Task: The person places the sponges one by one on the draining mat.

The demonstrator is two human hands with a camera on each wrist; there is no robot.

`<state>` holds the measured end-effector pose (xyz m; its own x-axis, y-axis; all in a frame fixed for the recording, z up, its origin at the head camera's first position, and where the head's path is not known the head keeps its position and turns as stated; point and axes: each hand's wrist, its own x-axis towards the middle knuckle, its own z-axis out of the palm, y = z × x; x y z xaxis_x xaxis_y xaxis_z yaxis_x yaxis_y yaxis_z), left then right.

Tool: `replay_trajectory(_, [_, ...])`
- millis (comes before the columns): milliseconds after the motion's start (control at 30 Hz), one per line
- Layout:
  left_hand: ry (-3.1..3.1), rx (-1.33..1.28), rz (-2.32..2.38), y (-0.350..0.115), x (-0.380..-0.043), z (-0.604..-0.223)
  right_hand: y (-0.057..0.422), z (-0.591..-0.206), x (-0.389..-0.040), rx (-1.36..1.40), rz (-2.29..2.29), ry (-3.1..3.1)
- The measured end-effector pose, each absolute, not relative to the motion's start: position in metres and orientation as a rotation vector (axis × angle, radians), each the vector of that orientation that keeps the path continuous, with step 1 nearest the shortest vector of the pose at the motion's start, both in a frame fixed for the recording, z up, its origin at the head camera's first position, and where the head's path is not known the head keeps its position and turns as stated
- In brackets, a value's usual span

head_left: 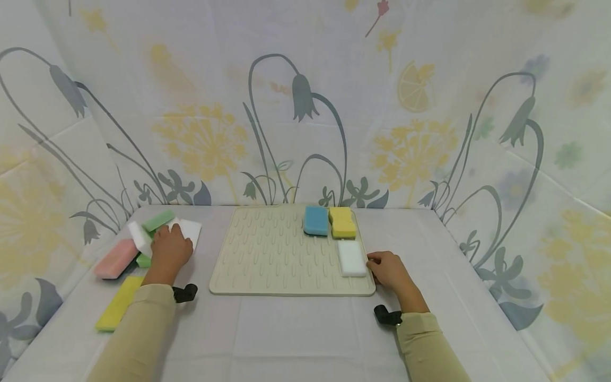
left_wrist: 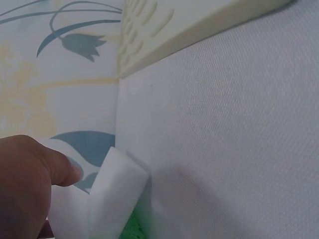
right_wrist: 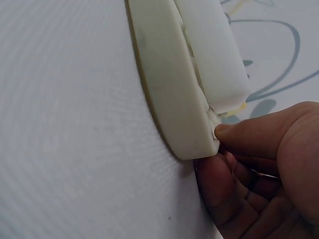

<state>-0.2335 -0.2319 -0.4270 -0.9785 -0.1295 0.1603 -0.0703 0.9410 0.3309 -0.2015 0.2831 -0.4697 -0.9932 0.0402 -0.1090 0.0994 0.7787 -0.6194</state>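
My left hand (head_left: 172,249) is over a loose pile of sponges at the left, its thumb and fingers around a white sponge (left_wrist: 70,211). A second white block (left_wrist: 119,191) leans beside it. Under and around the hand lie a green sponge (head_left: 159,219), a white sponge (head_left: 140,237) and a pink sponge (head_left: 116,258). My right hand (head_left: 389,270) pinches the right edge of a cream ridged mat (head_left: 277,254), thumb on top and a finger beneath. On the mat's right side sit a blue sponge (head_left: 316,220), a yellow sponge (head_left: 342,223) and a white block (head_left: 351,259).
A flat yellow sponge (head_left: 120,303) lies nearer the front left, by the left sleeve (head_left: 138,329). White cloth (head_left: 286,334) covers the table. A flower-printed curtain (head_left: 305,143) hangs behind the table and along both sides.
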Motion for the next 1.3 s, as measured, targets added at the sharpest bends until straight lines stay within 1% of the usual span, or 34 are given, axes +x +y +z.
replay_trajectory(967, [-2.907,0.097,-0.581,-0.223,-0.228,-0.42,0.286,-0.469,-0.202,0.14,-1.055,2.845])
replay_trajectory(1133, [-2.904,0.136,-0.623,-0.223,-0.221,-0.417,0.285,-0.471,-0.202,0.143,-1.06,2.834])
replay_trajectory(1300, [-2.859,0.119,-0.628,-0.225,-0.216,-0.414,0.284,-0.47,-0.204,0.134,-1.071,2.832])
